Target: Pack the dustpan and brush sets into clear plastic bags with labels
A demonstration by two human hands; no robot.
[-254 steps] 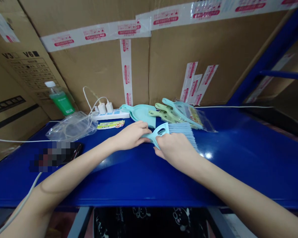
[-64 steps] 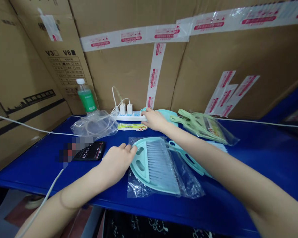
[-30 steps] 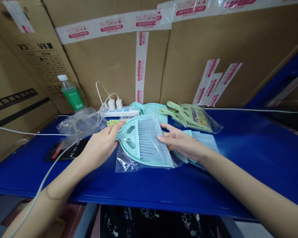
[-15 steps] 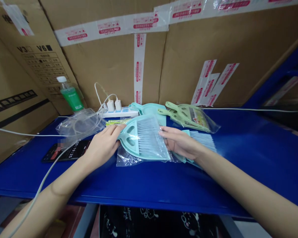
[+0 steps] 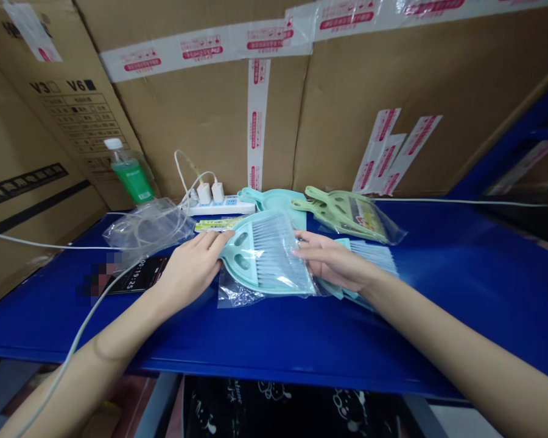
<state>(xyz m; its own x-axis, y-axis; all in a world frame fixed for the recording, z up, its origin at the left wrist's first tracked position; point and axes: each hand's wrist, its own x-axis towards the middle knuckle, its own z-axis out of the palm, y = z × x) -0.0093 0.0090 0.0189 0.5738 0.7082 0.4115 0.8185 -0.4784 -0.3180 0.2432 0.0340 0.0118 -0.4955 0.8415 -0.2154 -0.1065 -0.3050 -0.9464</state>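
A light teal dustpan and brush set (image 5: 274,252) in clear plastic is held between my hands, its bristles facing up. My left hand (image 5: 196,261) is closed around its handle end. On the opposite side, my right hand (image 5: 333,258) grips the wide edge, fingers on the bristle side and the thumb hidden. Under and beside my right hand lies another teal brush (image 5: 374,257), partly covered. Behind the held set rests a teal dustpan (image 5: 278,199). A green dustpan and brush set (image 5: 347,213) in a clear bag lies further right.
On the blue table (image 5: 237,347) a white power strip (image 5: 221,205) with plugged chargers stands at the back. To the left are a crumpled plastic bag (image 5: 148,228), a phone (image 5: 139,277) and a green-liquid bottle (image 5: 130,173). A white cable crosses my left forearm. Cardboard (image 5: 201,115) walls the back.
Almost nothing differs. My right fingers have shifted slightly on the wrapped set's edge, and the view has moved a little.
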